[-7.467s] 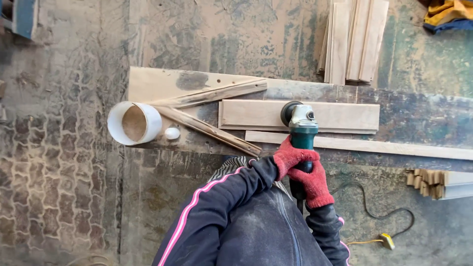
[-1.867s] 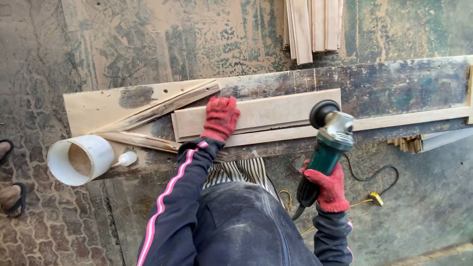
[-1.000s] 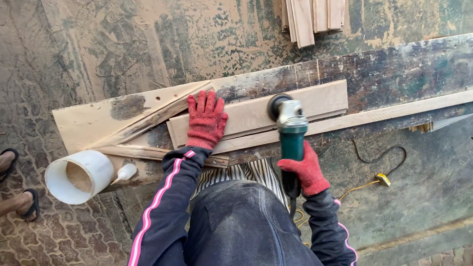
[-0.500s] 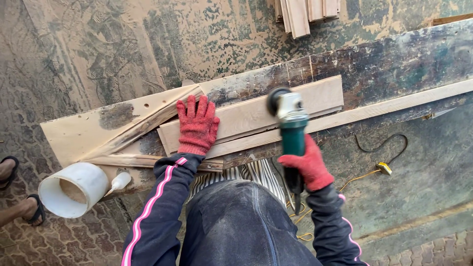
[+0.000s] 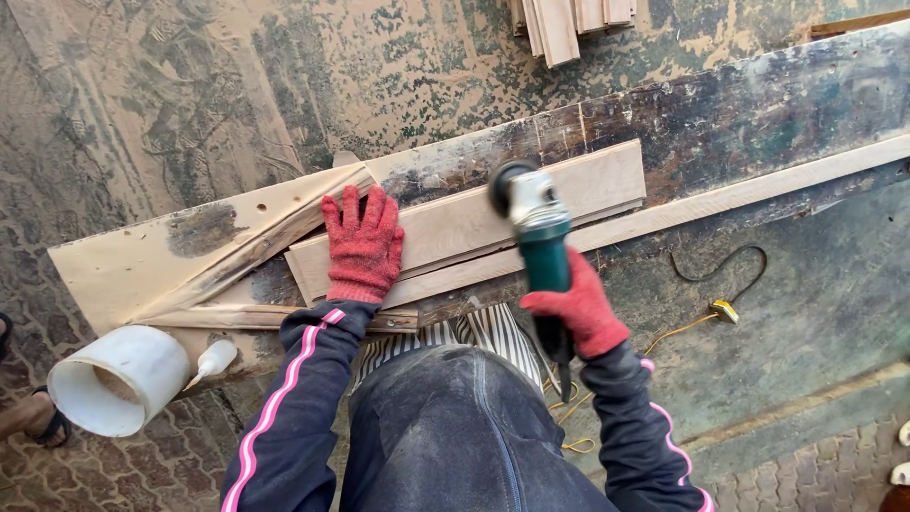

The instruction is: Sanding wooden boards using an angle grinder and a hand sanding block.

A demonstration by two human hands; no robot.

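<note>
Leftward the grinder (image 5: 531,213) has crept, right hand (image 5: 575,305) clenched round it, toward my flat left hand (image 5: 362,242) pinning the board (image 5: 455,223) — a kick could reach those fingers, I'd judge

**What your bench is carrying**

Your workbench (image 5: 758,104) is a long, stained and paint-worn plank running slantwise across a dusty floor (image 5: 190,95). On it you have a flat moulded board (image 5: 455,223), with a long thin strip (image 5: 758,185) lying just beside it along the near edge. Two rough battens (image 5: 256,228) meet in a wedge at the left end. A white pipe section (image 5: 118,379) and a small white bottle (image 5: 213,360) sit at that corner. A stack of boards (image 5: 559,24) lies on the floor beyond.
</note>
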